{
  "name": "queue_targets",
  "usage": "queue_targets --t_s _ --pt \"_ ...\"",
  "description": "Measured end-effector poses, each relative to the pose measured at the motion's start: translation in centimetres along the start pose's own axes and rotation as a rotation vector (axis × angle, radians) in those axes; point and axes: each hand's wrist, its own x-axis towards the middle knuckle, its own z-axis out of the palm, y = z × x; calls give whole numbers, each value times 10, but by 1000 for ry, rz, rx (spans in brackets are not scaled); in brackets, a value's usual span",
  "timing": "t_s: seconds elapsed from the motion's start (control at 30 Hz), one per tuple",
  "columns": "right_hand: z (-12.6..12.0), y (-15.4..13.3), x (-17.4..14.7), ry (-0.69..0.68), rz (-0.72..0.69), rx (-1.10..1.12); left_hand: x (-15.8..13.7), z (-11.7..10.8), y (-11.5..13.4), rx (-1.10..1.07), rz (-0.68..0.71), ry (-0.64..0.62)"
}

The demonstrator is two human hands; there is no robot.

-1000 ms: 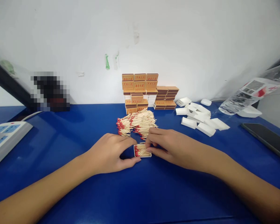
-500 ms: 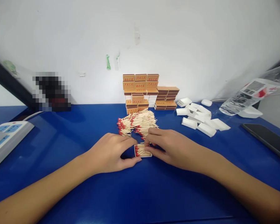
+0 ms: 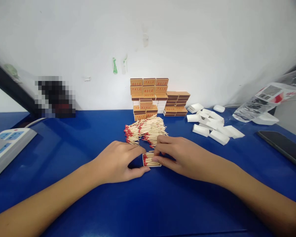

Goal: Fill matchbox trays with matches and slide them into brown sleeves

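A small white matchbox tray lies on the blue table, filled with red-headed matches whose heads point left. My left hand grips the tray's left end, thumb at the near corner and index finger at the far one. Over the tray's right part, my right hand has thumb and index finger pinched together on the matches. Which matches the pinch holds, if any, is hidden. Just behind the tray is a heap of loose matches, heads mostly to the left.
Orange matchboxes are stacked against the wall. Several white trays lie in a pile to their right. Farther right are a plastic bottle and a black phone. A white power strip sits at the left edge.
Both hands stay almost still at the tray. The right fingers shift very slightly over the matches. Nothing else has visibly moved.
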Motion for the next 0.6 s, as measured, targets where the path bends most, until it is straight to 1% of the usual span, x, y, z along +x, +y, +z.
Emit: queue_targets --t_s 0.27,0.37,0.6 --pt "-2 -4 0 2 0 68 0 -1 0 5 7 -6" --pt "0 -3 0 4 -11 69 1 -1 0 -3 7 -14" --pt "5 1 -1 63 -32 22 1 -1 -1 1 13 -16"
